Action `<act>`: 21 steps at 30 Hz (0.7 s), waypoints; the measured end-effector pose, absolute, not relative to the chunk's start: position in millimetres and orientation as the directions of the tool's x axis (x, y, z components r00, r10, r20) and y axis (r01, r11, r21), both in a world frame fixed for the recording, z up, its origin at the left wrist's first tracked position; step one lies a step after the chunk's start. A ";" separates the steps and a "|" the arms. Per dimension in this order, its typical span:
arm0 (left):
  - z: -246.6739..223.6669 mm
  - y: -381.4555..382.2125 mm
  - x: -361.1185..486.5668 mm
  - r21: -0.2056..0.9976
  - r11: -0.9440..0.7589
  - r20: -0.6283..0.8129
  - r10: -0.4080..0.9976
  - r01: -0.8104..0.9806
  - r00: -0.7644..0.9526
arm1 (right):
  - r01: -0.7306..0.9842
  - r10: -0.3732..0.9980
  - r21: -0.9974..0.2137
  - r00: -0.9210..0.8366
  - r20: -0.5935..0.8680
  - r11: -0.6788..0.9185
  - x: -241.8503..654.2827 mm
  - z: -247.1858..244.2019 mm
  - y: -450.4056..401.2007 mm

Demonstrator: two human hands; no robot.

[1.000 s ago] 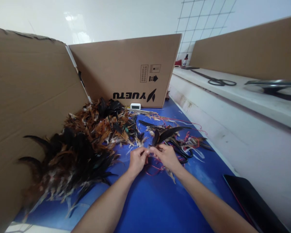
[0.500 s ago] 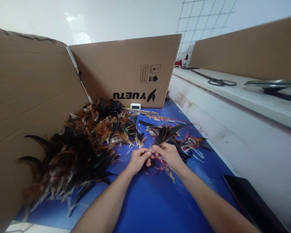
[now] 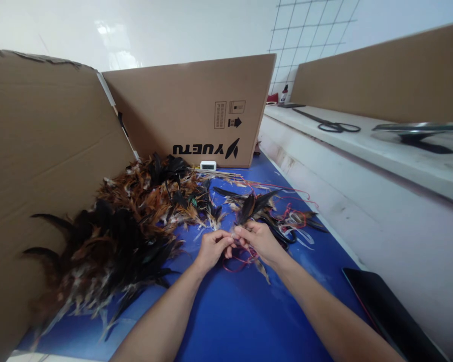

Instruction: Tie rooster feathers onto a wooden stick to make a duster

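Observation:
Above the blue tabletop [image 3: 226, 311], my two hands meet fingertip to fingertip. My right hand [image 3: 259, 242] pinches the base of a small bunch of dark feathers [image 3: 249, 208], whose tips fan up and away from me. My left hand [image 3: 213, 250] is closed in a pinch at the same base, where a pale bit shows between the fingers; exactly what it grips is too small to tell. Red cord [image 3: 234, 266] loops below the hands, and a loose pale feather [image 3: 263, 271] hangs or lies beside it. Black scissor handles [image 3: 283, 236] show partly behind my right hand.
Heaped brown feathers [image 3: 136, 196] and black feathers [image 3: 113, 251] lie to the left against a cardboard panel [image 3: 41, 151]. A YUETU carton [image 3: 189, 110] stands behind, with a small white digital meter [image 3: 208, 166]. Large scissors [image 3: 335, 126] rest on the right ledge; a black flat object [image 3: 385, 306] sits lower right.
The whole view has shifted slightly. My hands stay pinched together at the feather base, and the dark feathers now stand a little more upright.

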State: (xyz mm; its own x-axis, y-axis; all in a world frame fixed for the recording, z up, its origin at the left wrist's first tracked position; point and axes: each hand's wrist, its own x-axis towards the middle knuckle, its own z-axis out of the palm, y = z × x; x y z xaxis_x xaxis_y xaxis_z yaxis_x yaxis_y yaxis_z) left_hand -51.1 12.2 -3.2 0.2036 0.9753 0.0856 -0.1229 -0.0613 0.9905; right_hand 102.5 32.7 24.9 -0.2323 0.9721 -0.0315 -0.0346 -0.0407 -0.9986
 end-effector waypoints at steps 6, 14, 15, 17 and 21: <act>-7.4 13.4 -51.1 0.994 -0.063 0.080 0.976 -0.088 0.204 | 0.092 0.989 -0.996 -0.148 -0.004 0.010 100.6 29.0 31.2; -6.0 14.1 -52.8 0.990 -0.005 0.047 0.954 -0.140 0.296 | 0.212 0.981 -0.968 -0.165 0.097 0.131 99.8 27.6 30.7; -5.7 14.2 -53.0 0.990 -0.004 0.045 0.954 -0.139 0.296 | 0.218 0.980 -0.965 -0.169 0.109 0.145 99.8 27.0 30.5; -5.2 14.1 -53.3 0.990 -0.004 0.045 0.956 -0.141 0.291 | 0.239 0.975 -0.954 -0.167 0.143 0.181 100.0 25.1 30.5; -3.2 12.9 -53.6 0.990 0.011 0.028 0.964 -0.144 0.265 | 0.323 0.966 -0.915 -0.173 0.194 0.242 100.2 19.8 31.7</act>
